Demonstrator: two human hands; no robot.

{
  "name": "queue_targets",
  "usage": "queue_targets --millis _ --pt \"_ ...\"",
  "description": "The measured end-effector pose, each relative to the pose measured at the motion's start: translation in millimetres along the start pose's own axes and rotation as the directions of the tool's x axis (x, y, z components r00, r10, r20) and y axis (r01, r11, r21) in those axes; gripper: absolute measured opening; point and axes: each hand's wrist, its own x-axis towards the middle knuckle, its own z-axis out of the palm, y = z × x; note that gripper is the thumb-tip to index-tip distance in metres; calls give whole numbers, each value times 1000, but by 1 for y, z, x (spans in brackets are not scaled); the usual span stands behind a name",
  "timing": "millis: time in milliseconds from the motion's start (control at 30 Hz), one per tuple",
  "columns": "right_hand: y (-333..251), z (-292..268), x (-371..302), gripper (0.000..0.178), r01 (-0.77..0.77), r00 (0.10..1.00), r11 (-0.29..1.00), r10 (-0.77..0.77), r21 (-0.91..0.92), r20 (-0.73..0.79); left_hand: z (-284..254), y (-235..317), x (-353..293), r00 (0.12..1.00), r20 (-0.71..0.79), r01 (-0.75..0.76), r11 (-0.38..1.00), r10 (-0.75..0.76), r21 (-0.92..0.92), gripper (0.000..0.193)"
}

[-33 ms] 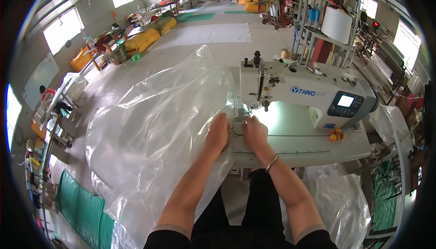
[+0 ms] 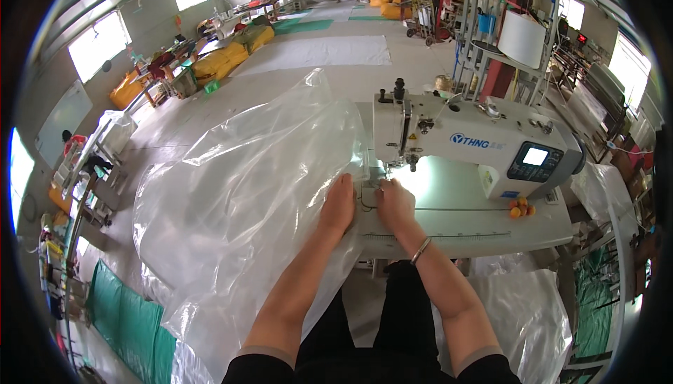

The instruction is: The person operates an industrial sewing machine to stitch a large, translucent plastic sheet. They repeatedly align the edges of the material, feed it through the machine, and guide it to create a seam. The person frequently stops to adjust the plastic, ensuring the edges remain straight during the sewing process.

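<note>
A large clear plastic sheet (image 2: 238,174) spreads over the left of the sewing table and hangs down toward my lap. My left hand (image 2: 338,203) is closed on its right edge, just left of the needle area. Close beside it, my right hand (image 2: 396,205) is closed in a pinch in front of the needle; whatever its fingertips hold is hidden. The white sewing machine (image 2: 470,135) stands to the right, its lamp lighting the bed. A thin dark loop, perhaps thread, lies between my hands.
Small orange-yellow round items (image 2: 521,208) sit on the right of the sewing table (image 2: 463,238). A white thread cone (image 2: 521,39) stands on a rack behind the machine. More clear plastic (image 2: 522,314) hangs below at right. Green sheeting (image 2: 130,321) lies at lower left.
</note>
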Motion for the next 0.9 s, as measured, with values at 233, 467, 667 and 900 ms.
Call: queue_targets --millis 233,467,667,900 --pt "11 9 -4 11 120 993 986 -121 -112 -1 13 -33 -12 994 -85 50 983 -65 -176 15" --pt "4 -31 -30 20 10 999 999 -11 -38 -34 -65 -15 -79 972 235 -5 997 24 -80 15" --pt "5 -20 -30 23 161 976 967 -187 -199 -115 -236 -6 -180 893 429 -11 959 137 -282 16" --pt "12 -19 -31 22 215 962 963 -237 -160 -136 -382 -52 -361 753 -180 568 763 -633 -310 28"
